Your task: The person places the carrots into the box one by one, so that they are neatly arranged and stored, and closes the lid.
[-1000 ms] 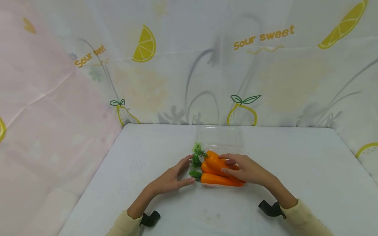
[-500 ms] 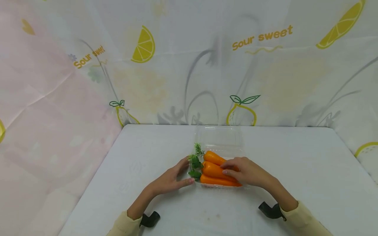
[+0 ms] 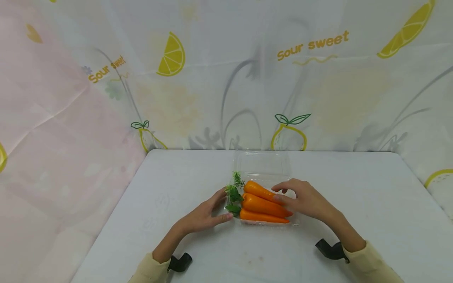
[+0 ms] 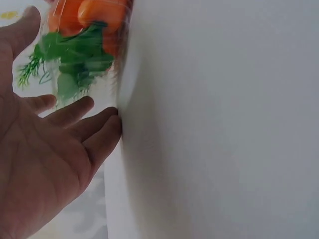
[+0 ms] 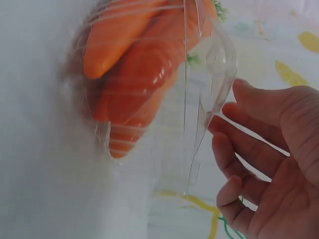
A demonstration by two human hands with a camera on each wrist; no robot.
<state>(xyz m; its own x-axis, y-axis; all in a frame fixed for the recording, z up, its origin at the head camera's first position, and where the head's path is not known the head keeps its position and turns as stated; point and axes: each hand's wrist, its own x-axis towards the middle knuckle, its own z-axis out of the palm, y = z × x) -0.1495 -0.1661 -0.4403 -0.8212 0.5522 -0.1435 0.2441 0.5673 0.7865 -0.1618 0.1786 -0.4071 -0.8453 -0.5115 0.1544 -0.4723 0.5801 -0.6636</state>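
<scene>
Three orange carrots with green leafy tops lie side by side in a clear plastic box, tops to the left and tips to the right. The box's clear lid is folded back behind it. My left hand stays at the left end, thumb and fingers spread beside the leaves. In the left wrist view its fingertips touch the table by the box. My right hand hovers at the right end, near the back carrot. The right wrist view shows its fingers loosely bent beside the rim, holding nothing.
A white table carries the box near its middle. Behind it hangs a backdrop cloth printed with lemons and words; a pinkish part borders the left side. Dark wrist mounts sit low at both sleeves.
My right hand first shifted a carrot, and the three now lie more evenly spread. It has since let go and moved up and right. My left hand has stayed put.
</scene>
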